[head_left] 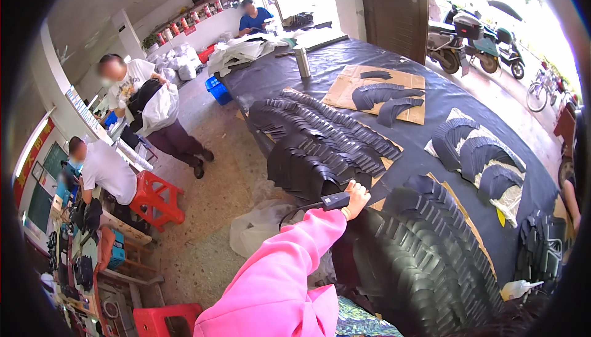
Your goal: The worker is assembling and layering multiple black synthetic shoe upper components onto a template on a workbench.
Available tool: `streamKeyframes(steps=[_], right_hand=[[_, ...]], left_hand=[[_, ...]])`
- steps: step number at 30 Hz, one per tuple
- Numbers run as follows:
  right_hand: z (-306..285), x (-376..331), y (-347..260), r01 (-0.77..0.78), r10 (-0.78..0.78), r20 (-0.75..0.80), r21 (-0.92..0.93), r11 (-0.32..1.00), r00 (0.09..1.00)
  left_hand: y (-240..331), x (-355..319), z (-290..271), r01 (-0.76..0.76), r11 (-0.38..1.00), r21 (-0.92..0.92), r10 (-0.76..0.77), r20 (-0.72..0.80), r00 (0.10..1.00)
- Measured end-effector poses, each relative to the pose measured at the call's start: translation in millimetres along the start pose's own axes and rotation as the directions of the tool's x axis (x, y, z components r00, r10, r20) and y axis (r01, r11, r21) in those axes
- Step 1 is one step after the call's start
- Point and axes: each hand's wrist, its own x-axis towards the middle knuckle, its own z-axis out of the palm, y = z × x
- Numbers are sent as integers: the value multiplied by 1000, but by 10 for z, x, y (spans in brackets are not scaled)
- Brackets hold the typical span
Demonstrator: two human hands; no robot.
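The left hand (356, 198), in a bright pink sleeve (289, 244), reaches over the left edge of a long table covered in dark sheeting (415, 152); its fingers are drawn in and narrow, and whether they hold anything cannot be told. A small black rectangular box with a cable (335, 200) sits at the wrist. The hand is between two groups of overlapping, curved, glossy black flat pieces: the farther group (326, 133) lies just beyond the fingers, spreading along the left edge toward the middle of the surface, while the nearer group (425, 244) begins just beside the hand and runs toward the near edge. Contact with either is unclear. Brown cardboard shows under parts of both. Well apart from the hand, toward the far edge, a flat brown cardboard sheet (341, 84) bears a few similar pieces, with an upright silver cylindrical flask (302, 61) near it. Along the right edge, more curved black pieces (477, 149) lie on a pale crumpled sheet (510, 203). Loose white sheet material (243, 53) covers the far left corner. A small white bottle (517, 289) lies near the near right corner.
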Motion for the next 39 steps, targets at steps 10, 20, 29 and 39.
streamKeyframes(steps=[10, 20, 29, 39], right_hand=[[2, 20, 57, -17, 18, -19, 12, 1000, 1000], [-281, 42, 202, -36, 40, -41, 94, 995, 998], [-490, 255, 241, -99, 82, 97, 177, 979, 992], [-591, 397, 171, -14, 14, 2, -22, 1000, 1000]], left_hand=[[-251, -231, -24, 58, 998, 3, -58, 58, 997], [-560, -445, -6, 56, 998, 35, -55, -19, 998], [-673, -489, 82, 36, 996, 88, -36, 2, 999], [-483, -484, 113, 36, 998, 54, -36, 0, 999]])
